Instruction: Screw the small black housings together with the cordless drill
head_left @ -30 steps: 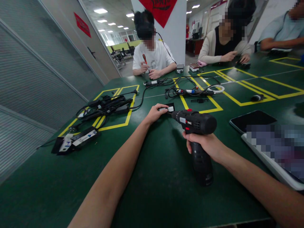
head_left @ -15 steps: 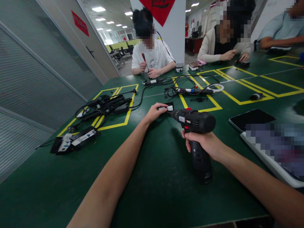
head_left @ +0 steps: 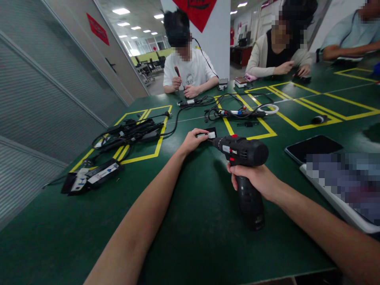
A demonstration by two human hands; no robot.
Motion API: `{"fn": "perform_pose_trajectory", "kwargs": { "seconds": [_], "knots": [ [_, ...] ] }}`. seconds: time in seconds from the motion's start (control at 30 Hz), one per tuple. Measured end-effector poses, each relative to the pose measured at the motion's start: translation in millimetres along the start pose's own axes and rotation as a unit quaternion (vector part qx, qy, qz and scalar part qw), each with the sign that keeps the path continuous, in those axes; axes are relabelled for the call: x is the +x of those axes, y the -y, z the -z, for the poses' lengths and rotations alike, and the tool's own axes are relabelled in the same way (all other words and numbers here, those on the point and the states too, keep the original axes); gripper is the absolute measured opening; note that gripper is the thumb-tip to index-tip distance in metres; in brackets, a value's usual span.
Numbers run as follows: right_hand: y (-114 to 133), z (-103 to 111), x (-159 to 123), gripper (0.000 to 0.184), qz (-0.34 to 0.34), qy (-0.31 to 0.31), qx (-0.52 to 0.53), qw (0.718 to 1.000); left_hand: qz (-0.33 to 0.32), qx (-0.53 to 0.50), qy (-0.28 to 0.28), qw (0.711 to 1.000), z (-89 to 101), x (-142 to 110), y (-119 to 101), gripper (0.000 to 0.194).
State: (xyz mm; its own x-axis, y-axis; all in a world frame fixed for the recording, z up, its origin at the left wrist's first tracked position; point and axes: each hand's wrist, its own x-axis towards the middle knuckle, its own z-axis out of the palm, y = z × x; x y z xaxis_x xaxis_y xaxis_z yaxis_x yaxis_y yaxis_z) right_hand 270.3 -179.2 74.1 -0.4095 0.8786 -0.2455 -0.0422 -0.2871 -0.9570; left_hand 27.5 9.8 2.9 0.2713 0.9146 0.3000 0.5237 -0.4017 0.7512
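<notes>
My right hand [head_left: 252,178] is wrapped round the grip of a black cordless drill [head_left: 245,150] with red details. The drill lies level, its chuck pointing left and away from me. At its tip is a small black piece with a white label [head_left: 211,135], on the green table. My left hand [head_left: 194,140] grips that piece from the left, fingers closed over it and partly hiding it. The drill's bit reaches the piece's near side; the exact contact point is too small to make out.
Tangled black cables and adapters [head_left: 130,132] lie at left, beside a black part with white labels [head_left: 103,173]. Farther off are a corded pen-like tool [head_left: 234,113] and a white ring [head_left: 271,109]. A phone [head_left: 313,148] lies at right. Opposite, a person [head_left: 190,67] holds a screwdriver [head_left: 177,71].
The view has shifted slightly, so everything sits a little farther left and up. Both hands keep their hold, with the drill tip still at the labelled piece.
</notes>
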Motion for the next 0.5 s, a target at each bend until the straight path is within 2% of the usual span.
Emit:
{"fn": "perform_pose_trajectory", "kwargs": {
  "seconds": [0.5],
  "knots": [
    [0.2, 0.4, -0.3, 0.012, -0.002, 0.001, 0.004, 1.0, -0.005, -0.011, -0.011, 1.0, -1.3, 0.8, 2.1, 0.033]
  ]
}}
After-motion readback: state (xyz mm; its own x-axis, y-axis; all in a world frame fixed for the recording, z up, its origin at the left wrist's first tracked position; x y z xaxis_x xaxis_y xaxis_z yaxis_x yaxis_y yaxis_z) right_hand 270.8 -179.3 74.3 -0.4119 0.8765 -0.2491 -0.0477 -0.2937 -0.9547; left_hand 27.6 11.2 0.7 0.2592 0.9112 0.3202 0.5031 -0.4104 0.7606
